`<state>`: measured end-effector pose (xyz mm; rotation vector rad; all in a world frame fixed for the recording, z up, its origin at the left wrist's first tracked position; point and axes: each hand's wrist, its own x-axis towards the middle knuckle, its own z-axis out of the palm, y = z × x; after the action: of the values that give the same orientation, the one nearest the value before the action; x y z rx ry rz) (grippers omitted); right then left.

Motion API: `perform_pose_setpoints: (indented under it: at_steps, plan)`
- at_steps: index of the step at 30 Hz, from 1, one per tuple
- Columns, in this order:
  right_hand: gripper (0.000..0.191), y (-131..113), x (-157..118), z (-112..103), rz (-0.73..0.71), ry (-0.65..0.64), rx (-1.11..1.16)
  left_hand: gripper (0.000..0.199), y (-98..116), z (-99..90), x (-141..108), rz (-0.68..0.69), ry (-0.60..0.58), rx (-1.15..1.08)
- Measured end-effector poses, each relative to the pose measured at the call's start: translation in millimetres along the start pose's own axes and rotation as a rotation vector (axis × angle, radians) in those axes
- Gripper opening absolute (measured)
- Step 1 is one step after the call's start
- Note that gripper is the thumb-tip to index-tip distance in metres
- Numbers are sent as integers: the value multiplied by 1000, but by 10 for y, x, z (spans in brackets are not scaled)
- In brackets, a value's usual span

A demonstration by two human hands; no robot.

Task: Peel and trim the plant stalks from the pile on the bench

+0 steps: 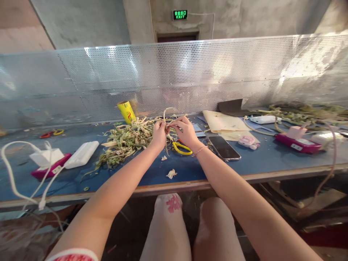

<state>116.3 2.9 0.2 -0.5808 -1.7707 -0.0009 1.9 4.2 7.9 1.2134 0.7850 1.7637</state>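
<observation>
Both hands meet above the blue bench [146, 177], fingertips close together. My left hand [159, 135] pinches a pale, dried plant stem [164, 115], which curves up over the fingers. My right hand [186, 131] is closed at the fingertips on the same stem, just right of the left one. A heap of dried, greenish plant stalks [130, 139] lies left of the hands. Under my right hand sits a pair of scissors with yellow handles [182, 148]. Pale scraps [171, 174] lie near the bench's front edge.
A black phone [225, 148], a pink earphone case [248, 141] and tan paper [221, 123] are on the right, beyond them a magenta power strip [297, 143]. At left are another power strip [51, 167], a white power bank [82, 154] and a yellow tube [126, 111]. A perforated metal screen [174, 72] stands behind.
</observation>
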Motion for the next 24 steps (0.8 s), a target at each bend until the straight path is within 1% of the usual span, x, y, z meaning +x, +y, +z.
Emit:
perform_pose_setpoints:
  at_steps: [3, 9, 11, 15, 18, 21, 24]
  plan:
    - [19, -5, -2, 5, -4, -31, 3, 16, 32, 29, -9, -63, 67, -50]
    - [18, 18, -31, 48, -43, -72, -5, 16, 43, 13, 18, -196, 123, -121]
    - [18, 34, -38, 59, -45, -66, -17, 17, 19, -7, 32, -177, 115, -119]
    - [13, 58, -41, 52, 18, -40, -57, 17, -45, -54, 55, -57, 16, -34]
    - [11, 66, -39, 49, 53, -34, -31, 19, -74, -81, 63, -6, -39, 22]
    - [10, 77, -34, 60, 91, 15, 40, 18, -60, -86, 58, -8, -67, 55]
    - [10, 96, -20, 59, 222, 101, 123, 11, -14, -73, 38, -67, -46, 37]
